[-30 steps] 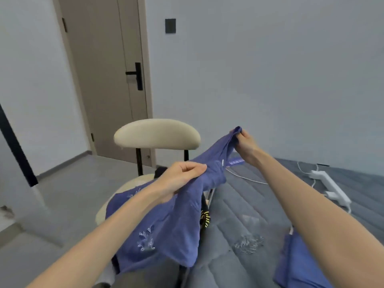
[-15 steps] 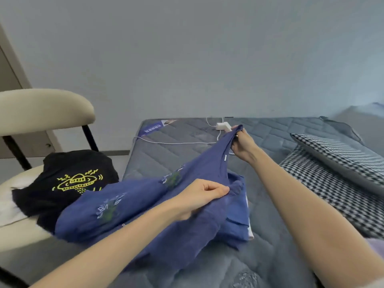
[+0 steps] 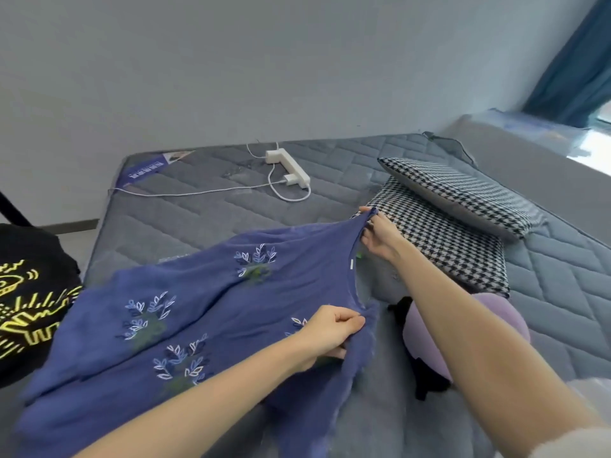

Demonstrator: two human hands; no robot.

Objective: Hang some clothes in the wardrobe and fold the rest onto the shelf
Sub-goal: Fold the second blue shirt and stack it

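Note:
A blue top with white leaf embroidery (image 3: 205, 312) is stretched out just above the grey mattress (image 3: 211, 213). My left hand (image 3: 330, 335) pinches its neckline at the near shoulder. At the far shoulder my right hand (image 3: 377, 236) grips the fabric, close to the checked pillows. The garment's hem trails toward the lower left. A black T-shirt with a yellow print (image 3: 29, 302) lies at the left edge.
Two houndstooth pillows (image 3: 456, 226) are stacked at the right of the mattress. A white power strip with cables (image 3: 287, 166) lies near the wall. A purple and black soft thing (image 3: 429, 332) sits under my right forearm. A teal curtain (image 3: 575, 61) hangs far right.
The view has swung right from the chair and door to the bed. Both hands carried the blue top across and spread it flatter over the mattress.

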